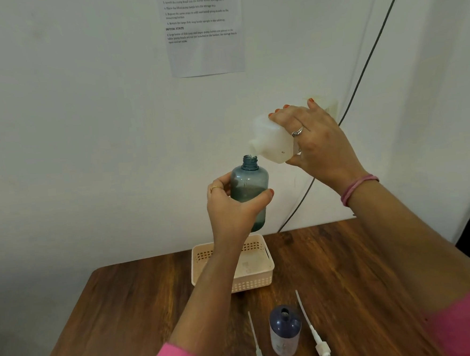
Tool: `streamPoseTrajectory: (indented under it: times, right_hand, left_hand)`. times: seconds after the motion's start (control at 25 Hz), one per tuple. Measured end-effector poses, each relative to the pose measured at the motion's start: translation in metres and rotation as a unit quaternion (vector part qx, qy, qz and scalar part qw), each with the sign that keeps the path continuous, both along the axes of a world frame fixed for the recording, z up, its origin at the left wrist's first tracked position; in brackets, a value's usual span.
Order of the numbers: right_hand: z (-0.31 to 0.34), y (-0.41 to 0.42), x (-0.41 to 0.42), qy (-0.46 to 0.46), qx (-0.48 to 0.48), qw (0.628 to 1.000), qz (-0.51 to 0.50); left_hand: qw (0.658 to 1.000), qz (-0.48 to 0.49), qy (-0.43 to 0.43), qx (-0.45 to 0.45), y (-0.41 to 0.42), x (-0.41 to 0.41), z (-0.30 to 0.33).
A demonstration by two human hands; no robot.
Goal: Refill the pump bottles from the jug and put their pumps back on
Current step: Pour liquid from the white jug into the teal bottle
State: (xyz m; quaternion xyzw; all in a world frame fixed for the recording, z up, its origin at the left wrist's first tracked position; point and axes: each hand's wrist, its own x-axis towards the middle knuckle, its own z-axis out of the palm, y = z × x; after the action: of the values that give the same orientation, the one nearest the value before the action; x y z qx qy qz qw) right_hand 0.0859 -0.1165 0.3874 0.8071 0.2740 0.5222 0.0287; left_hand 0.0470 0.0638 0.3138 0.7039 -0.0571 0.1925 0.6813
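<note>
- Left hand (pixel 230 206): grips blue pump bottle (pixel 248 188), upright, above basket (pixel 259 283).
- Right hand (pixel 317 144): holds white jug (pixel 270 139), tilted, spout at bottle mouth, 1 o'clock.
- Desk (pixel 126 310), 6 o'clock: second bottle (pixel 285 332) between two pumps (pixel 316 336).

light: soft, even, fairly bright, no harsh glare | shadows: faint on the wall (pixel 86 132), darker band at far right | sheen: mild on the desk (pixel 332 268) | focus: centre fairly sharp, print on the paper sheet (pixel 205 54) small, barely legible | distortion: wide-angle bending at edges, cable (pixel 370 57) curves | blur: bottom-left corner smeared
</note>
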Motion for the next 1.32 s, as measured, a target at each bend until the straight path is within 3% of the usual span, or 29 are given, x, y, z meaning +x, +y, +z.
streamPoseTrajectory:
  times: [1.32]
  right_hand:
    - [-0.0016,0.0003,0.0,0.005,-0.009,1.0,-0.011]
  left_hand:
    - [1.0,0.001,0.009,0.011,0.0007,-0.0017,-0.0002]
